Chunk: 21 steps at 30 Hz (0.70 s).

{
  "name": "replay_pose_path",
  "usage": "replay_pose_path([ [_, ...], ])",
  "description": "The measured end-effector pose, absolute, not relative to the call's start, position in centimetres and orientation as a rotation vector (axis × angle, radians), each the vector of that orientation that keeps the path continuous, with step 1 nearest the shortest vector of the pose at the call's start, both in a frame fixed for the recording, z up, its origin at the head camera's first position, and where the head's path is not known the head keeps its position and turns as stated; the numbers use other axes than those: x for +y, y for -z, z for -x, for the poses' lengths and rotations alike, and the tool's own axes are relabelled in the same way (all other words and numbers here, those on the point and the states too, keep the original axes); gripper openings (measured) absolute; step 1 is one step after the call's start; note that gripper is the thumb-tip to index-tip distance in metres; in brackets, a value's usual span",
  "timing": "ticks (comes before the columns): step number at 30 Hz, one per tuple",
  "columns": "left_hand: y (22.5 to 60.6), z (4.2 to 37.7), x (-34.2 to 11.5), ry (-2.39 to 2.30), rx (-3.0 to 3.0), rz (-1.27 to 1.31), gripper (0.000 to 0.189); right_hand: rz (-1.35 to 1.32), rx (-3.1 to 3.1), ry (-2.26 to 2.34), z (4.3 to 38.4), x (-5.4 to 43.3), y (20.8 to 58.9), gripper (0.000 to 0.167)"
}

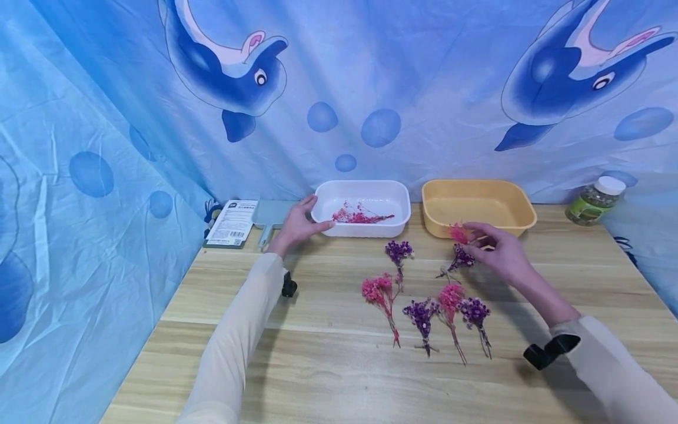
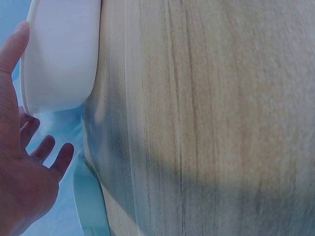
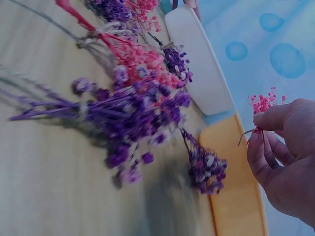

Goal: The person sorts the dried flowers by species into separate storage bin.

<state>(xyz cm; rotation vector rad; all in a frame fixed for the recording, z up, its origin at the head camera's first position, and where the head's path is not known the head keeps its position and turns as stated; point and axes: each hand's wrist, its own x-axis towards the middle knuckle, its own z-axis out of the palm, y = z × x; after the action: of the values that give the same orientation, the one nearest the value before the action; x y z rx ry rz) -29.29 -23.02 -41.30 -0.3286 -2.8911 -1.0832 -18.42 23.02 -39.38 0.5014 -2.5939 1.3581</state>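
Observation:
My left hand (image 1: 299, 225) is at the left end of the white tub (image 1: 365, 231), thumb on its front rim and forefinger at the back corner. The other fingers spread loosely in the left wrist view. Pink dried flowers (image 1: 360, 217) lie inside this tub. Between thumb and fingertips, my right hand (image 1: 500, 253) pinches a small pink flower sprig (image 3: 263, 102), by the front wall of the yellow tub (image 1: 479, 203). Just below that hand lies a purple bunch (image 1: 462, 258). More purple bunches (image 1: 422, 317) and two pink bunches (image 1: 378, 290) are spread nearer on the table.
Left of the white tub lie a pale teal flat item with a handle (image 1: 266, 234) and a printed white packet (image 1: 233, 221). A jar with a white lid (image 1: 593, 201) stands at the back right. A blue dolphin-print curtain (image 1: 424, 88) hangs behind the wooden table (image 1: 328, 365).

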Motion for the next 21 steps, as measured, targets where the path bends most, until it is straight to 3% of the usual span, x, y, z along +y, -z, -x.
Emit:
replay_pose_path([
  [21, 41.4, 29.4, -23.0, 1.107, -2.880, 0.313, 0.101, -0.646, -2.709, -1.420, 23.7, 17.6, 37.4, 0.046],
])
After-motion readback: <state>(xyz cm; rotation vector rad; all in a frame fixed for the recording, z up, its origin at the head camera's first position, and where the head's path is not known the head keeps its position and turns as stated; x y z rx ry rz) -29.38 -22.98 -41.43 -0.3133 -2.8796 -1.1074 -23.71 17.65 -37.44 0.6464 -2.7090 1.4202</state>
